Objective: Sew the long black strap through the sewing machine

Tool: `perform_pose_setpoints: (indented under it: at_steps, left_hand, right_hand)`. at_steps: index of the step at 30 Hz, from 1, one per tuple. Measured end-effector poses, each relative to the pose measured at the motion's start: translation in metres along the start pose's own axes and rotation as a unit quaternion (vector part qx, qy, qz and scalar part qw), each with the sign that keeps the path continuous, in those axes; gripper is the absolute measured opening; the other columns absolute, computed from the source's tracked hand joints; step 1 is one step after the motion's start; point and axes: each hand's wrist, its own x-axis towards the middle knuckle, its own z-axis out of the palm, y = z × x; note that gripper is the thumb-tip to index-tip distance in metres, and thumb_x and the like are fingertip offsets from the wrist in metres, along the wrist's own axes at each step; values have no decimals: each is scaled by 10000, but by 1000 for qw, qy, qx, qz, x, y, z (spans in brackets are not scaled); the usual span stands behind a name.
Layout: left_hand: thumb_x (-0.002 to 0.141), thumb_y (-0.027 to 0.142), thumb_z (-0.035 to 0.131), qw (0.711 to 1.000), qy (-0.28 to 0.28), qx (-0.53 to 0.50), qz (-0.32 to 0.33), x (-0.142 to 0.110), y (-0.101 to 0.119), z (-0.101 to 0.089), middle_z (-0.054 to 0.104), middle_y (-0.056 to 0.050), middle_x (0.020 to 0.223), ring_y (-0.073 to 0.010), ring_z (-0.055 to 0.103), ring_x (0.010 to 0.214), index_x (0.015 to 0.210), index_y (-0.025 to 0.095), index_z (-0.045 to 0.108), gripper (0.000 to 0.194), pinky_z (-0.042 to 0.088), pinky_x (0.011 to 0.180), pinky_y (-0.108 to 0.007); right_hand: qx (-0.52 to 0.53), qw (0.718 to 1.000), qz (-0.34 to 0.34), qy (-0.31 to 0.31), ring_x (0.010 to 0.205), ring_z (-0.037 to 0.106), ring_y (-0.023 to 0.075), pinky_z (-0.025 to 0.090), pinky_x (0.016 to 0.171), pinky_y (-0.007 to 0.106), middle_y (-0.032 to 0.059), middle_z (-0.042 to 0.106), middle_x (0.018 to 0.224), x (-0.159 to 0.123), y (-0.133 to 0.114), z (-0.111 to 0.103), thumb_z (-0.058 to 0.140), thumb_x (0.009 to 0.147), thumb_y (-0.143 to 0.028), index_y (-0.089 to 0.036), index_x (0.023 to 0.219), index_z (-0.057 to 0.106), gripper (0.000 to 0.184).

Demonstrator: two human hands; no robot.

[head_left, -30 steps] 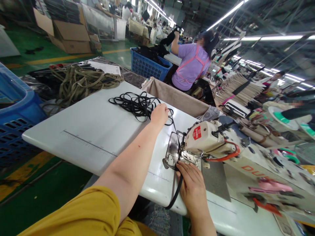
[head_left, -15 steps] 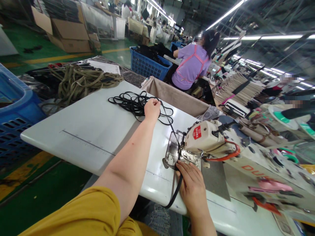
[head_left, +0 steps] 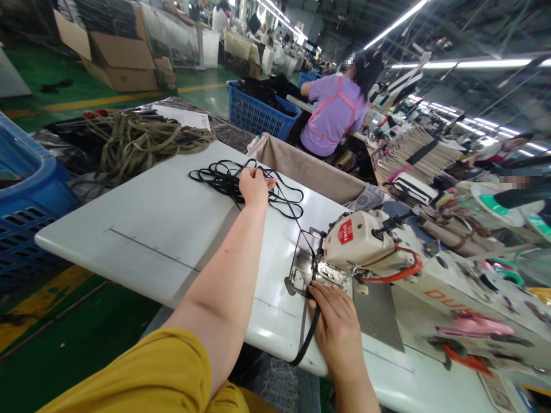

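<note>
My left hand (head_left: 255, 186) is over a looped pile of thin black cord (head_left: 219, 179) on the white sewing table, its thumb and fingers pinching a strand. From there the strand runs down to the needle area of the sewing machine (head_left: 357, 238). Beside the metal needle plate (head_left: 302, 265), my right hand (head_left: 336, 318) has its fingers together against the black strap (head_left: 307, 341), which passes under the fingertips. Toward me, the strap curves down over the table's front edge. The fingers partly hide where it meets the plate.
A tangle of olive straps (head_left: 142, 137) lies beyond the table's left end, near a blue crate (head_left: 30, 189). Behind the table stands a beige fabric-lined bin (head_left: 301, 166). A person in a purple shirt (head_left: 333, 112) sits farther back beside another blue crate (head_left: 262, 115).
My left hand has shifted a little to the left over the cord pile, drawing the strand with it. My right hand keeps its place by the needle plate.
</note>
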Motion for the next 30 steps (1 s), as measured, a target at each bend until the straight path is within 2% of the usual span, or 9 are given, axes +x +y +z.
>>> perform_pose_setpoints:
  at_steps: [5, 10, 17, 20, 24, 28, 30]
  left_hand:
    - [1051, 198, 489, 999, 42, -6, 24, 3, 11, -5, 645, -1, 891, -142, 792, 704, 1054, 221, 507, 29, 634, 629, -195]
    - [1070, 204, 469, 996, 64, 1, 69, 0, 23, -8, 643, -22, 1001, -117, 781, 694, 1121, 220, 500, 61, 592, 577, -155]
    - [1113, 251, 418, 988, 94, 24, 118, -1, 31, -11, 604, -38, 1118, -104, 776, 792, 1172, 241, 494, 97, 569, 586, -135]
    - [1108, 224, 395, 983, 107, 37, 141, -2, 33, -12, 592, -70, 1205, -118, 773, 837, 1166, 229, 492, 114, 586, 609, -165]
    - [1086, 192, 385, 975, 123, 51, 175, -3, 35, -13, 572, -129, 1318, -177, 775, 930, 1164, 216, 513, 152, 630, 672, -249]
    - [1075, 203, 408, 966, 137, 70, 208, 3, 33, -15, 566, -139, 1322, -216, 760, 1010, 1172, 215, 542, 166, 653, 771, -323]
    - [1075, 188, 377, 960, 126, 90, 232, 7, 32, -18, 558, -139, 1315, -224, 740, 1084, 1168, 214, 549, 198, 649, 853, -350]
  right_hand:
    - [-1, 1000, 3, -3, 1206, 735, 239, 516, 1173, 476, 84, 774, 1301, -1, 0, 0, 594, 1086, -226, -234, 1371, 693, 302]
    - [-4, 1000, 1, 3, 1203, 733, 235, 519, 1168, 471, 85, 772, 1302, -2, 1, 2, 600, 1086, -229, -228, 1366, 693, 295]
    - [-6, 1000, 5, 0, 1192, 740, 236, 525, 1159, 468, 87, 775, 1295, -2, 0, 1, 599, 1083, -231, -238, 1369, 696, 302]
    - [-6, 1000, 5, 4, 1188, 741, 236, 527, 1155, 469, 82, 777, 1290, -1, 0, 1, 605, 1080, -236, -242, 1365, 699, 300]
    - [-3, 1000, 3, 6, 1180, 741, 238, 524, 1156, 473, 82, 778, 1284, 1, -1, 0, 599, 1087, -227, -233, 1354, 700, 285]
    - [0, 1000, 2, 6, 1179, 740, 236, 529, 1148, 465, 82, 776, 1290, 0, -1, 0, 596, 1091, -227, -230, 1350, 703, 280]
    - [0, 1000, 3, 5, 1193, 733, 235, 522, 1154, 462, 80, 773, 1300, -1, -1, 0, 601, 1087, -223, -226, 1344, 705, 277]
